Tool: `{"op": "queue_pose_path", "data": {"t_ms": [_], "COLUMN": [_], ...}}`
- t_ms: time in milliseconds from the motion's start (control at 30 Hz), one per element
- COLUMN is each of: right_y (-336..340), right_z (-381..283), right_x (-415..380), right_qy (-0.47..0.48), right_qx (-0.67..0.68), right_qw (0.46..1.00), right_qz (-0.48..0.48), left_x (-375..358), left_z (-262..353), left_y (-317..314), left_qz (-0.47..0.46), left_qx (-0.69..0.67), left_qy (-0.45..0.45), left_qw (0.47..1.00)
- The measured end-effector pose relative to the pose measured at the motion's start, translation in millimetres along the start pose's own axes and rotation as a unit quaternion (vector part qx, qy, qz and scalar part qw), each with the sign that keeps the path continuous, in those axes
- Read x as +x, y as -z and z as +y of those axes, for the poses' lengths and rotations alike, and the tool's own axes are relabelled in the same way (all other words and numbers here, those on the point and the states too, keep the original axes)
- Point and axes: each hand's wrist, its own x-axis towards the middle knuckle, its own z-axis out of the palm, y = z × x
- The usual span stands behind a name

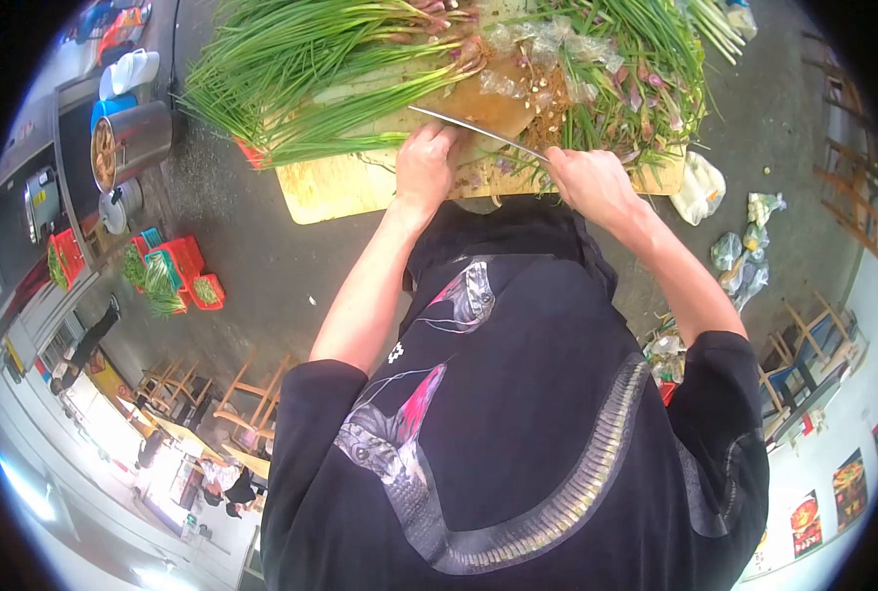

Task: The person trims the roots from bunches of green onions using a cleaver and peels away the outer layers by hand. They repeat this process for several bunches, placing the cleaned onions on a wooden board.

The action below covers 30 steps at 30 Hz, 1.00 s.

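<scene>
My right hand (pixel 588 181) is closed around the handle of a knife (pixel 480 128), whose long thin blade points up and left across the board. Just below the blade, my left hand (pixel 427 169) is closed at the wooden cutting board's near side, with fingers curled. Green stalks of spring onions (pixel 345 146) run into its fingers, though the grip itself is partly hidden. A large heap of spring onions (pixel 301 69) with purplish bulbs covers the left of the cutting board (pixel 332 192). Beyond the blade lie brown peelings and soil (pixel 547 113).
More spring onions and loose bulbs (pixel 646 94) pile up at the right, beside crumpled clear plastic (pixel 557 44). On the floor are red baskets of greens (pixel 191 258), a metal pot (pixel 143 143), a white bag (pixel 700 187) and wooden chairs (pixel 252 399). People stand in the background.
</scene>
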Motion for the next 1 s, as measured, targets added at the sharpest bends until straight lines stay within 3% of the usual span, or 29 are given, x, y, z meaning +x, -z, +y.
{"op": "queue_pose_path", "data": {"t_ms": [267, 400, 500, 700, 800, 1000], "right_y": [-7, -8, -4, -15, -27, -28], "right_z": [7, 7, -1, -17, -29, -33], "right_x": [-41, -55, -54, -65, -65, -62], "right_qy": [-0.065, -0.096, -0.17, -0.234, -0.235, -0.208], "right_qx": [0.018, 0.046, 0.062, 0.129, 0.183, 0.15], "right_qw": [0.998, 0.99, 0.975, 0.953, 0.936, 0.957], "right_qz": [0.009, 0.088, 0.127, 0.145, 0.187, 0.138], "left_x": [-6, -2, -1, -12, -17, -10], "left_z": [-3, 3, 2, -6, -28, -40], "left_y": [-5, -2, 1, 21, 28, 44], "left_qz": [0.051, 0.046, 0.047, 0.055, 0.035, -0.06], "left_qx": [-0.013, -0.017, -0.031, 0.019, 0.072, 0.05], "left_qy": [-0.014, -0.007, -0.009, 0.017, -0.027, -0.043], "left_qw": [0.999, 0.999, 0.998, 0.998, 0.996, 0.996]}}
